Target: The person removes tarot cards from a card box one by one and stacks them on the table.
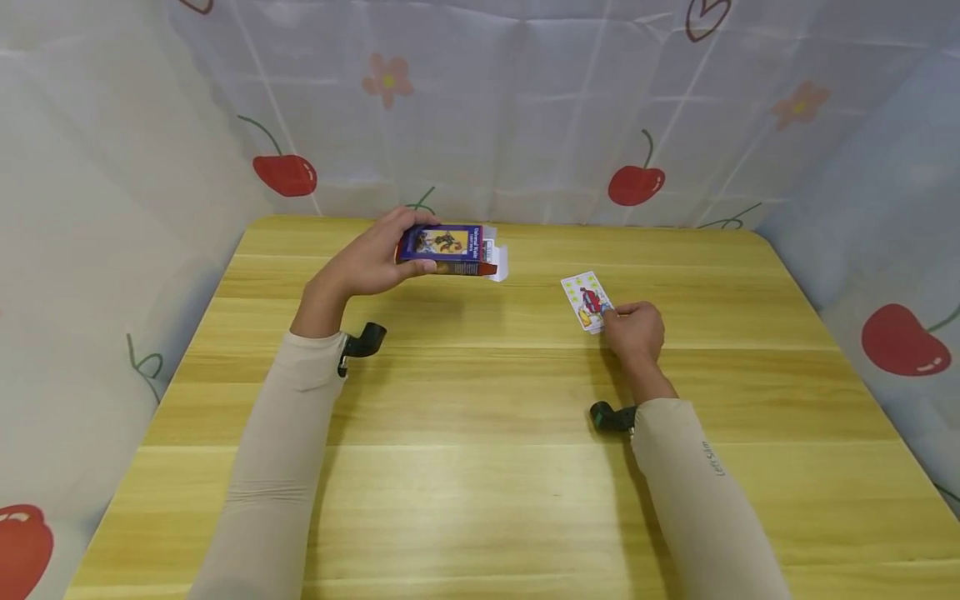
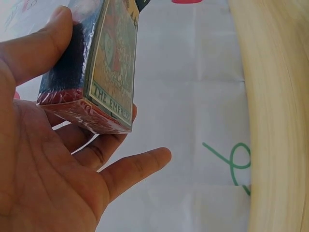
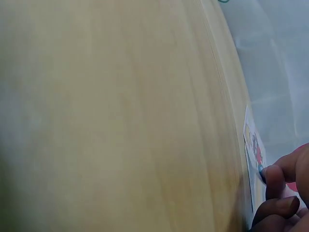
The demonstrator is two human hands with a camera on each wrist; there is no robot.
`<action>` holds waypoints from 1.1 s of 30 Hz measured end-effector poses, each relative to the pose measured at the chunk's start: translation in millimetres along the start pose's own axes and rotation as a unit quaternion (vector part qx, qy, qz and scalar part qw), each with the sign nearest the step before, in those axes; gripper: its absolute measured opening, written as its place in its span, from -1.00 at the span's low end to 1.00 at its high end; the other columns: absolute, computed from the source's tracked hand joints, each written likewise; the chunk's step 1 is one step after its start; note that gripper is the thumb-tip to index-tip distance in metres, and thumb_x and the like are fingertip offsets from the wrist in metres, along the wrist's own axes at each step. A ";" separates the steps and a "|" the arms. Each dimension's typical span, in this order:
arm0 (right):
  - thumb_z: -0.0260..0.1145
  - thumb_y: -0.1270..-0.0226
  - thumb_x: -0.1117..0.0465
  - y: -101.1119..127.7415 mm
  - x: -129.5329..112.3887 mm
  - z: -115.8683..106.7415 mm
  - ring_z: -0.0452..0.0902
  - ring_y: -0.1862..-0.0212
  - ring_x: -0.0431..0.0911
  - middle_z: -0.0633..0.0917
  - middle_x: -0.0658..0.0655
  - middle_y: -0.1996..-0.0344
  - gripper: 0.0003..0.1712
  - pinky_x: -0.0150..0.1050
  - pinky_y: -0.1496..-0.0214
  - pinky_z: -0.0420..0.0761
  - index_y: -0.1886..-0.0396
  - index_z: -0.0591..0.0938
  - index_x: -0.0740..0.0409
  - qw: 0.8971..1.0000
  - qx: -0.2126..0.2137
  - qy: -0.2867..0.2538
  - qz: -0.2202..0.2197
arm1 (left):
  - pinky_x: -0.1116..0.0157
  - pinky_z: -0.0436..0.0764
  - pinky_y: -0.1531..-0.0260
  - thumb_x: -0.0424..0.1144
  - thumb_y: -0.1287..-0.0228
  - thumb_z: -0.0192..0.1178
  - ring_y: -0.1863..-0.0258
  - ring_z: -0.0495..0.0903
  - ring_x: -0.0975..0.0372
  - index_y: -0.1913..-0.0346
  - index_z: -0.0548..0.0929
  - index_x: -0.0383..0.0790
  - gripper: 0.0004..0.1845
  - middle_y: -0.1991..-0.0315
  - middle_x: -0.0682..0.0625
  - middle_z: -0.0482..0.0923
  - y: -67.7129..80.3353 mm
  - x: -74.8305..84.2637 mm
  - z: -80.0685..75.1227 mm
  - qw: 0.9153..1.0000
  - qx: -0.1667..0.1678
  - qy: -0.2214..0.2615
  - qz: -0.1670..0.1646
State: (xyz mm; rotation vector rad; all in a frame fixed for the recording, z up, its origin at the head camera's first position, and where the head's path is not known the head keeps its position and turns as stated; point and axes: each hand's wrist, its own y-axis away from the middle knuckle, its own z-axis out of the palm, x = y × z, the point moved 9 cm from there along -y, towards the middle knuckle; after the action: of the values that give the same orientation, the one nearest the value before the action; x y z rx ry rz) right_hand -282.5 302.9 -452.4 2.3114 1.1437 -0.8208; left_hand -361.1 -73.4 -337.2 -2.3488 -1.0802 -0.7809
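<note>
My left hand (image 1: 372, 257) grips a dark blue card box (image 1: 442, 243) with a picture panel on its face. The box's flap end points right, its white and red flaps standing open. In the left wrist view one side of the box (image 2: 113, 63) reads "THE EMPRE…", and the thumb presses its edge. To the right, my right hand (image 1: 636, 333) pinches a white card (image 1: 585, 298) with a red and yellow picture by its near corner. A second white edge peeks out under that card. In the right wrist view the fingers partly hide the card (image 3: 254, 145).
Both hands are over a wooden table (image 1: 480, 483), toward its far side. A white curtain (image 1: 480, 108) printed with cherries and flowers hangs behind the far edge, with similar sheets to the left and right. A small black camera (image 1: 365, 339) sits on the left wrist.
</note>
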 end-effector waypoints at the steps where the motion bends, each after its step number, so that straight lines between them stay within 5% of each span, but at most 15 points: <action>1: 0.10 -0.34 0.08 0.0 -0.3 0.2 0.54 0.01 0.14 0.66 0.27 -0.01 -0.58 -0.14 0.14 0.48 0.02 0.67 0.26 1.000 -0.004 0.003 0.000 | -0.02 0.37 -0.25 -0.05 -0.29 0.32 -0.15 0.36 0.05 -0.38 0.34 -0.12 -0.34 -0.25 -0.12 0.35 0.2 -0.1 -0.3 1.000 0.000 0.000 -0.001; 15: 0.06 -0.35 0.10 -1.7 -11.0 8.0 0.56 0.04 0.11 0.69 0.29 -0.02 -0.56 -0.16 0.22 0.52 0.03 0.71 0.25 0.996 -0.049 0.068 -0.010 | -0.04 0.37 -0.25 -0.03 -0.29 0.31 -0.15 0.35 0.03 -0.40 0.33 -0.12 -0.32 -0.27 -0.14 0.33 5.5 -3.8 -5.7 1.000 0.005 -0.011 -0.004; 26: 0.12 -0.38 0.03 -4.4 -16.9 7.8 0.54 0.12 0.06 0.66 0.28 -0.01 -0.56 -0.25 0.30 0.47 0.01 0.68 0.26 0.997 -0.058 0.046 -0.025 | -0.03 0.36 -0.25 -0.08 -0.28 0.33 -0.15 0.34 0.04 -0.37 0.35 -0.12 -0.35 -0.23 -0.13 0.36 8.7 -6.8 -3.1 1.000 0.008 -0.005 -0.006; 30: 0.14 -0.44 0.01 3.2 -46.8 8.6 0.62 0.29 -0.01 0.71 0.29 0.17 -0.57 -0.30 0.46 0.43 -0.03 0.60 0.26 0.992 -0.080 -0.030 -0.091 | -0.02 0.36 -0.25 -0.10 -0.29 0.32 -0.15 0.34 0.04 -0.37 0.35 -0.13 -0.36 -0.24 -0.13 0.35 9.6 -6.8 -3.8 1.000 0.009 -0.002 -0.008; 33: 0.16 -0.47 0.00 20.1 -90.5 12.5 0.59 0.50 -0.09 0.72 0.18 0.42 -0.61 -0.29 0.51 0.40 -0.02 0.58 0.23 0.971 -0.114 -0.085 -0.192 | -0.01 0.38 -0.23 -0.10 -0.29 0.32 -0.14 0.36 0.05 -0.37 0.35 -0.13 -0.36 -0.23 -0.14 0.35 9.6 -5.7 -4.9 1.000 0.012 0.000 -0.005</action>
State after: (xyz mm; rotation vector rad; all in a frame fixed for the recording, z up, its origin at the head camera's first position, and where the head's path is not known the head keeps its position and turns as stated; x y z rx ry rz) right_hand -313.9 233.3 -398.4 1.8223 1.5424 -0.9434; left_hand -358.1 -85.2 -338.7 -2.3259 -1.0957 -0.7673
